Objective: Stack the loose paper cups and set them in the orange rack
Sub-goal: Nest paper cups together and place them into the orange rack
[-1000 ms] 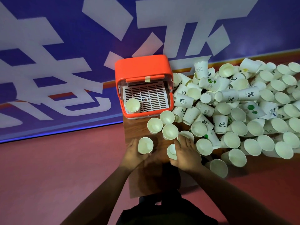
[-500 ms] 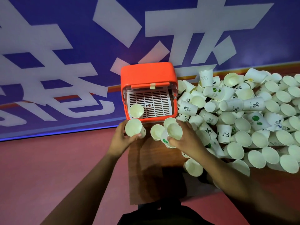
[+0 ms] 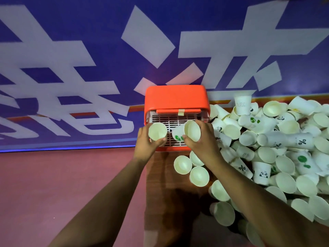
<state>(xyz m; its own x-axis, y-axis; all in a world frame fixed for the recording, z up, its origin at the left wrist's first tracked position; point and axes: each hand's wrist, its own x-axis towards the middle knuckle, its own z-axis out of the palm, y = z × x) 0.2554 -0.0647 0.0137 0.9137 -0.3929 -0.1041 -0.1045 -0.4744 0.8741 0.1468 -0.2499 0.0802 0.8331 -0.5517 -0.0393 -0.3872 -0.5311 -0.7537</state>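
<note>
Over the front opening of the orange rack point(image 3: 175, 97), both hands are raised, each with a cup. Left hand point(image 3: 145, 142) grips a plain cup point(image 3: 157, 131): thumb curled on the near side, fingers wrapped round the left wall, mouth facing up at the camera. It sits over the rack's left front corner. Its base is hidden, so cannot tell if it touches the slatted tray point(image 3: 175, 121). Right hand point(image 3: 203, 141) grips a green-print cup point(image 3: 189, 132): thumb pressed on the near wall by the green mark, fingers curled over the right rim. This one is tilted, base toward the plain cup, mouth up and to the right, over the rack's middle-to-right front. Single cup or nested pair, cannot tell. The two cups are close, with a narrow gap between them.

Rack is an orange shell with the white slatted tray inside and a tape strip point(image 3: 181, 112) on the top lip. The hands cover most of its front edge. It stands at the far left corner of the wooden table point(image 3: 160, 193), back toward the blue banner point(image 3: 71, 50) with big white characters.

Right of the rack is a heap of loose cups point(image 3: 267, 139), packed up against the rack's right wall. Most lie on their sides, some with panda, percent or green prints; one stands upright at the back. Just in front of the rack are three cups point(image 3: 182, 164), touching each other, one partly under the right forearm. Left of the rack and table is red floor point(image 3: 53, 184).
</note>
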